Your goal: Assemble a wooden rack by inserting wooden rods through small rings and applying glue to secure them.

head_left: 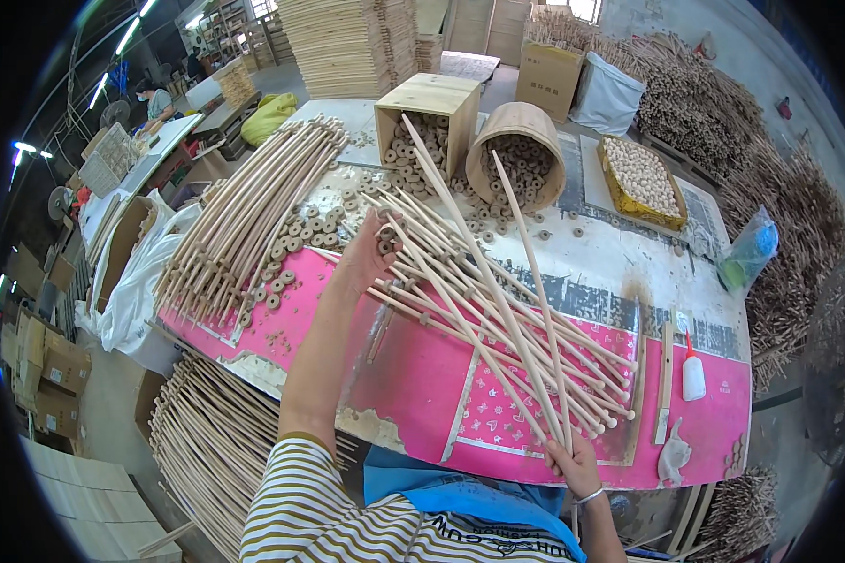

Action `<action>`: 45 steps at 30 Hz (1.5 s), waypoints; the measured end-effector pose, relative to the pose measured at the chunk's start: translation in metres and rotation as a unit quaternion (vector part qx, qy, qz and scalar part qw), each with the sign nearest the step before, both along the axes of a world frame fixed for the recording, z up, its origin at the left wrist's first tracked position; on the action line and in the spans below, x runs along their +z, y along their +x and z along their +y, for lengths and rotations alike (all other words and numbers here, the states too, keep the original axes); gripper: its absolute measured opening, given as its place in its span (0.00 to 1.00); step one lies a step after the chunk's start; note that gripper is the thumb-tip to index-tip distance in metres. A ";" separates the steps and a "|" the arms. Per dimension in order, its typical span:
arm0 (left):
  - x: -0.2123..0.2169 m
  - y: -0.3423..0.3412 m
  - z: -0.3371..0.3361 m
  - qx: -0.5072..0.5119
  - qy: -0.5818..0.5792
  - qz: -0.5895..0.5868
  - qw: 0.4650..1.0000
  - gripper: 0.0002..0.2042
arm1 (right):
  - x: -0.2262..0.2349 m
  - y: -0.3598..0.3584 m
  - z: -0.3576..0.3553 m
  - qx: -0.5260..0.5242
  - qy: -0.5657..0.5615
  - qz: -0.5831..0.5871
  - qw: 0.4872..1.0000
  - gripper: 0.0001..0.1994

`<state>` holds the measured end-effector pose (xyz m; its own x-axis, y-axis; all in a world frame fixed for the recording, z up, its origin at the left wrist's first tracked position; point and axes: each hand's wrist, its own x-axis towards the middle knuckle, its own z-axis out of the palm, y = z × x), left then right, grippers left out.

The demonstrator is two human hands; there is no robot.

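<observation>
Near the table's front edge, my right hand point(575, 464) is closed around the lower ends of long wooden rods point(512, 314). Two of these rods slant up and away over the table and spread apart toward their far tips. At the left of a loose pile of rods point(573, 352) with round knobs at their near ends, my left hand point(364, 251) has its fingers curled on small wooden rings point(385, 235). How many rings it holds is hard to see. More loose wooden rings point(300, 230) lie to the left of that hand.
A stack of rods with rings point(253, 206) lies at the left. Beyond are a tipped wooden box point(432, 91) and a round wooden tub point(519, 120), both spilling rings. A yellow tray point(648, 216) holds wooden balls. A glue bottle point(693, 377) and wooden strip point(665, 385) lie at the right.
</observation>
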<state>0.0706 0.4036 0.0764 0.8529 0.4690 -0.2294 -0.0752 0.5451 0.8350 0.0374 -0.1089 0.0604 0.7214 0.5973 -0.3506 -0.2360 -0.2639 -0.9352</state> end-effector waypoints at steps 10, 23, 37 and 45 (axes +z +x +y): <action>-0.009 -0.007 -0.011 -0.031 0.028 0.021 0.999 0.21 | 0.010 0.016 0.045 0.006 0.009 -0.027 1.000 0.14; -0.046 -0.025 -0.039 -0.046 -0.024 0.032 0.998 0.18 | -0.005 0.106 0.174 0.002 0.048 -0.208 0.977 0.11; -0.069 -0.046 0.070 0.108 -0.095 -0.089 0.985 0.10 | 0.036 0.065 0.078 0.119 0.013 -0.014 0.993 0.13; -0.057 -0.052 0.084 0.151 -0.066 -0.113 0.980 0.12 | 0.019 0.057 0.044 0.117 -0.001 0.033 0.993 0.13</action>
